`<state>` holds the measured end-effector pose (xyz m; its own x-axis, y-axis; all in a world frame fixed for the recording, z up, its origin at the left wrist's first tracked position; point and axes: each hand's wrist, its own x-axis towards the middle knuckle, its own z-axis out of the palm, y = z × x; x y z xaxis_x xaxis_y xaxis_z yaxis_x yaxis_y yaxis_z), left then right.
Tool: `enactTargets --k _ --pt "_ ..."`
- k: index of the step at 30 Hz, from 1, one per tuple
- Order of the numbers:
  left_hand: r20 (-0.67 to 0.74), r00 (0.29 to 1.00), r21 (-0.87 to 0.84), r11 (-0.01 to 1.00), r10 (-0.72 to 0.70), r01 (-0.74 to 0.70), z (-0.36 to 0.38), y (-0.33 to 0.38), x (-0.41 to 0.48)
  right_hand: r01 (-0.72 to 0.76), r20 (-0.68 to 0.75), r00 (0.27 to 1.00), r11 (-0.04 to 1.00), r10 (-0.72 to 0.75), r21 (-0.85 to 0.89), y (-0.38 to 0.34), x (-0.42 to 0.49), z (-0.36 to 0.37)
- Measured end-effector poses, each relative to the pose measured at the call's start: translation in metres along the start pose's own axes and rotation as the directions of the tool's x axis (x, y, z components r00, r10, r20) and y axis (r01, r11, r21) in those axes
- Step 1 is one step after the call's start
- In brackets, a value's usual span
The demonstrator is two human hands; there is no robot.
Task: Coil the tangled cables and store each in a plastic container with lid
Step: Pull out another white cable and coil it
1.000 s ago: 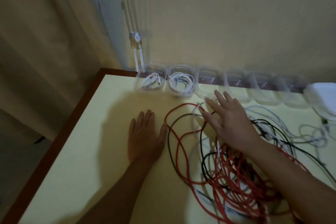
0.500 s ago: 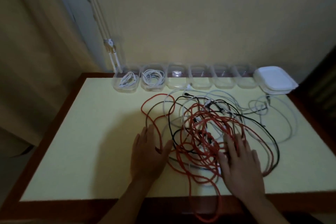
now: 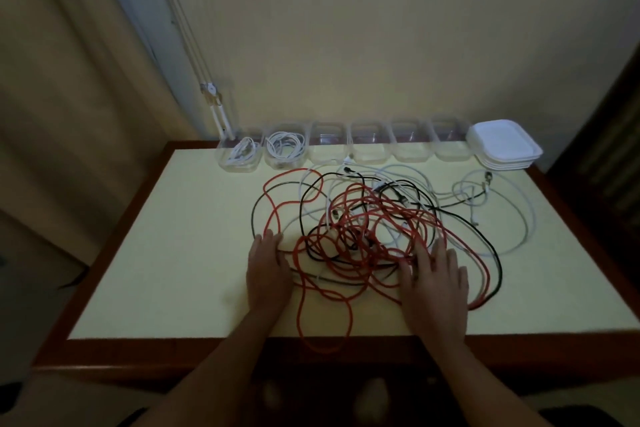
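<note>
Red, black and white cables lie in one tangle (image 3: 363, 229) across the middle of the tabletop (image 3: 166, 253), so most of the job looks undone. Along the far edge, against the wall, stands a row of clear boxes. The first container (image 3: 240, 156) and the second container (image 3: 284, 149) each hold a coiled white cable, while the four empty containers (image 3: 369, 146) beside them wait. No box has its cover on, and the stack of white lids (image 3: 504, 146) sits untouched at the row's right end. The left hand (image 3: 268, 274) rests flat at the tangle's left side and the right hand (image 3: 436, 284) lies flat on top of the red strands, with the fingers of both straight and released, gripping nothing. A red loop (image 3: 323, 352) hangs over the near edge and could drag more cable off. A white loop (image 3: 534, 218) runs close to the right edge. The widest bare stretch of tabletop is to the left, probably the best place to coil.
</note>
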<state>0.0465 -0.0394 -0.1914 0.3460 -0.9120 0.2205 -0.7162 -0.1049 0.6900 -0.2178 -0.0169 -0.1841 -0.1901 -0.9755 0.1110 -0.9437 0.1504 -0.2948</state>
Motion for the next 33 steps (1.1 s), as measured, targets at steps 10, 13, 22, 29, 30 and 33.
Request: enactTargets --k 10,13,22,29,30,33 --pt "0.164 0.985 -0.103 0.992 -0.048 0.066 0.001 0.095 0.053 0.107 -0.058 0.993 0.993 -0.104 0.054 -0.002 0.000 -0.002" --pt "0.275 0.954 -0.054 0.989 -0.118 0.138 0.009 0.103 0.065 0.097 -0.048 0.994 0.994 -0.095 0.055 -0.002 0.000 0.001" --pt "0.106 0.991 -0.083 0.994 0.077 -0.068 -0.030 0.162 0.107 0.087 -0.073 0.994 0.994 -0.083 0.062 0.000 0.000 0.004" --pt "-0.156 0.941 -0.286 0.899 0.299 -0.333 -0.121 0.245 0.148 0.026 -0.052 0.998 0.977 -0.016 0.211 -0.006 -0.002 -0.003" --pt "-0.174 0.927 -0.295 0.880 0.332 -0.371 -0.134 0.256 0.150 0.016 -0.059 0.998 0.969 -0.002 0.245 -0.010 0.001 -0.007" --pt "-0.259 0.874 -0.309 0.822 0.411 -0.478 -0.167 0.288 0.149 0.075 -0.167 0.986 0.897 -0.001 0.436 -0.037 0.019 -0.040"
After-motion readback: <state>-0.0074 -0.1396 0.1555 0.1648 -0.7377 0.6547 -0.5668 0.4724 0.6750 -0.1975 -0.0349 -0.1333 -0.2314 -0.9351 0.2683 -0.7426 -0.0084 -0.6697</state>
